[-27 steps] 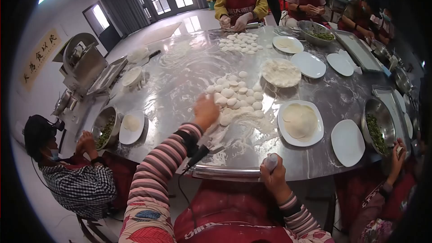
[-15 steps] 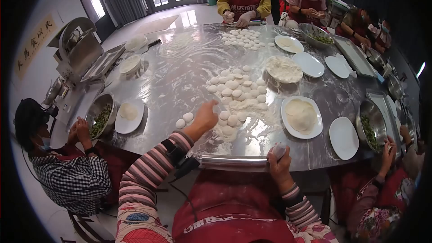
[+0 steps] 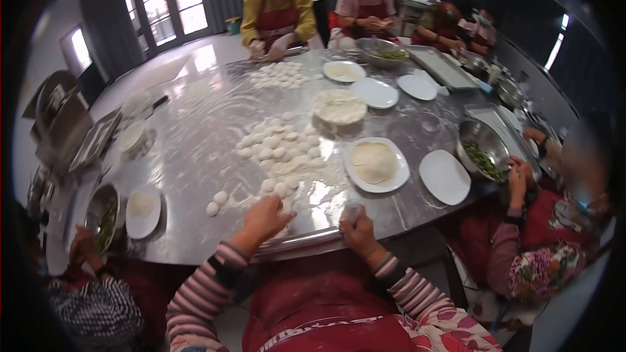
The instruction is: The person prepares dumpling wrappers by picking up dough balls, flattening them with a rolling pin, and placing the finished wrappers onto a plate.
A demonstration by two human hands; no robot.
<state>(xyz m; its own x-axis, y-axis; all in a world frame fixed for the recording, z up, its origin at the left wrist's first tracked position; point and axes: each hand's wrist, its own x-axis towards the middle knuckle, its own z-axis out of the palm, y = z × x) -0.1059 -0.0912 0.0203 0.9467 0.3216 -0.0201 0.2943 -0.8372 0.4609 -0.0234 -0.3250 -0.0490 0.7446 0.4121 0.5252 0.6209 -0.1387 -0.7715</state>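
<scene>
My left hand [image 3: 266, 219] is over the floured table near its front edge, fingers curled together. Something pale shows at its fingertips, too blurred to name. Just beyond lie loose round dough pieces [image 3: 268, 185] and a larger floury pile of dough pieces [image 3: 277, 146]. My right hand [image 3: 360, 233] is closed at the table edge around a pale, rounded thing [image 3: 352, 210] whose kind I cannot make out. A shiny metal bar or edge [image 3: 303, 241] runs between my hands. A white plate with a stack of flat dough wrappers [image 3: 373, 162] sits beyond my right hand.
A flour bowl [image 3: 340, 107] and white plates [image 3: 445, 178] stand on the steel table [image 3: 189, 182]. Bowls of green filling are at the right [image 3: 483, 150] and left [image 3: 104, 218]. Co-workers sit on both sides, and others work across the table.
The view has swung right, so the table appears shifted left. My left hand has drawn back from the dough pile toward the front edge. My right hand keeps its grip on the pale thing.
</scene>
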